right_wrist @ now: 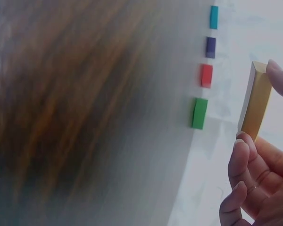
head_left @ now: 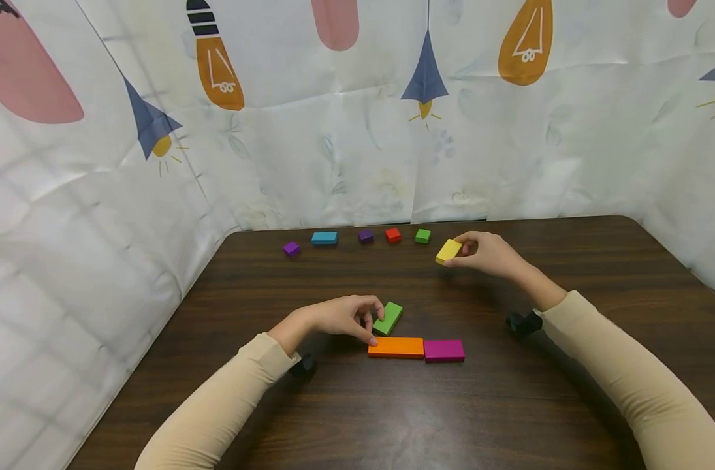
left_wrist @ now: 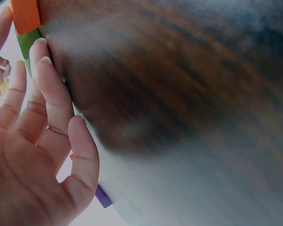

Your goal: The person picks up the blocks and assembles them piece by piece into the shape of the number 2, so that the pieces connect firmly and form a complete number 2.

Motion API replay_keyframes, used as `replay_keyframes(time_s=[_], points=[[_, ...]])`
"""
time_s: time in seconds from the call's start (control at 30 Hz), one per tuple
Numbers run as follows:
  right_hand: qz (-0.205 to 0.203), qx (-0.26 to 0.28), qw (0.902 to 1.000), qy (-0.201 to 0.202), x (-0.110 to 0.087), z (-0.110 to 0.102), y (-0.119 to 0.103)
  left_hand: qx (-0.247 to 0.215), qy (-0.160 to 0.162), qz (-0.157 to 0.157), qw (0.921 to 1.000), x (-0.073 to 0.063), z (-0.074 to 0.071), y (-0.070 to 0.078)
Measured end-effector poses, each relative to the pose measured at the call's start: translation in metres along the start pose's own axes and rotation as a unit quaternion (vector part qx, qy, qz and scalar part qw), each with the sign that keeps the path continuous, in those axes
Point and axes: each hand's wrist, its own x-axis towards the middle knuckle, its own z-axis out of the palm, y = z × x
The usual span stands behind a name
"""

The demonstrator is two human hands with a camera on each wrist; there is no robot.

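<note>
Above the table, my right hand pinches a yellow block between thumb and fingertips. In the right wrist view the yellow block is seen edge-on. My left hand is low over the table, its thumb touching the left end of an orange block. A fingertip of it lies at a light green block, set at a slant just behind the orange one. In the left wrist view the fingers are loosely bent. Against the orange block's right end lies a magenta block.
Along the far edge lie a purple block, a blue block, a dark purple block, a red block and a small green block. Behind the brown table hangs a patterned white curtain.
</note>
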Motion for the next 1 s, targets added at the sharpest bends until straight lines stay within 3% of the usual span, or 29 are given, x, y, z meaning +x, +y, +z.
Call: replay_keyframes(time_s=[0.53, 1.0], points=[[-0.009, 0.026, 0.9991, -0.033, -0.004, 0.015, -0.018, 0.006, 0.001, -0.004, 1.0, 0.001, -0.001, 0.0], [-0.045, 0.032, 0.9965, -0.062, -0.005, 0.027, -0.032, 0.007, 0.004, -0.014, 0.9999, 0.001, 0.0, -0.001]])
